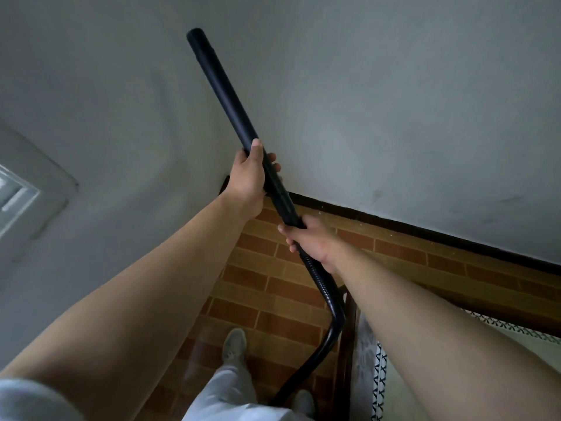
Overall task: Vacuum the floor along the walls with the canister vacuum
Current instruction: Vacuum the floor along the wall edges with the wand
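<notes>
Both hands, left (249, 174) and right (309, 241), grip wand (221, 89) raised off floor (273, 299); tip could scrape wall (394, 117)

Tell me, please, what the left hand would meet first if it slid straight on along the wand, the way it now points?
Probably the grey wall: the left hand grips the black wand aimed up at it, though depth is unclear.

Home room corner, grey plastered walls (379, 101), brick-pattern floor (273, 287), dark skirting (425, 230), patterned bedding (381, 378) near right
</notes>
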